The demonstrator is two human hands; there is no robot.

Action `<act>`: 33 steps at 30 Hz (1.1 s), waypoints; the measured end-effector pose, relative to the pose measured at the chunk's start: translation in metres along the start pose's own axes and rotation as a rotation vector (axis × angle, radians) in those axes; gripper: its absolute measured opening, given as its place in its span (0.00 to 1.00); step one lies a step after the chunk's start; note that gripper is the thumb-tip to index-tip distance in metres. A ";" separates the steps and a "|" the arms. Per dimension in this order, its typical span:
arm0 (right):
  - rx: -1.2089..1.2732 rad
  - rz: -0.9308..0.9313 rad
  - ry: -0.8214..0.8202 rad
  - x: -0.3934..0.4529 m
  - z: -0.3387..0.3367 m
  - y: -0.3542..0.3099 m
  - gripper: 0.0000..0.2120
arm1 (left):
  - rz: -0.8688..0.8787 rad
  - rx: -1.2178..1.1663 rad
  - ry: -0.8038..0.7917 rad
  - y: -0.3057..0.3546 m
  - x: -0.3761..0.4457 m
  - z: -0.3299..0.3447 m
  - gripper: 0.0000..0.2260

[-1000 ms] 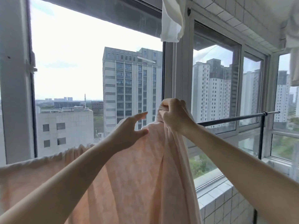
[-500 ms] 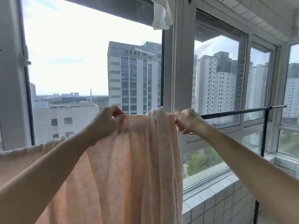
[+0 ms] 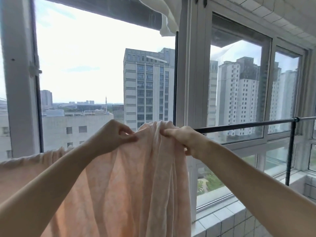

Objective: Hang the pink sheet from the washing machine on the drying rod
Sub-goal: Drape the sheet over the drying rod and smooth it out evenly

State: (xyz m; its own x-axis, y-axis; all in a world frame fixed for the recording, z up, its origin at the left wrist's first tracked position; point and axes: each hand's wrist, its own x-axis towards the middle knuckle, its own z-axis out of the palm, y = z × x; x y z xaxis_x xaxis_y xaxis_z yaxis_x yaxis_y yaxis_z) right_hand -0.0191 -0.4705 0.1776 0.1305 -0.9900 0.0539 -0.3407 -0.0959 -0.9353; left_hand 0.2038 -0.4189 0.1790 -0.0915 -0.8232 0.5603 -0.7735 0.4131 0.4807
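The sheet (image 3: pixel 130 171), draped over the rod (image 3: pixel 246 124), is pinched at its bunched top by the left hand (image 3: pixel 112 134) and right hand (image 3: pixel 184 139); uneven spreading could let it slide off.

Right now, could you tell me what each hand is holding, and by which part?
Both hold the pink sheet at its bunched top edge: the left hand pinches left of the bunch, the right hand its right side.
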 end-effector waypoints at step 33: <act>-0.043 -0.076 0.337 0.029 -0.084 0.023 0.11 | -0.052 0.108 0.058 -0.005 0.002 0.005 0.06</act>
State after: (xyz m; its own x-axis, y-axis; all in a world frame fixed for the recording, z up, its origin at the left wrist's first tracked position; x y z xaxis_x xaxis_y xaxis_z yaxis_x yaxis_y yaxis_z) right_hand -0.1011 -0.5101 0.1868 -0.1553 -0.9578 0.2417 -0.3815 -0.1676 -0.9091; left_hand 0.2038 -0.4249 0.1743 -0.0160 -0.8173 0.5759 -0.8395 0.3239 0.4362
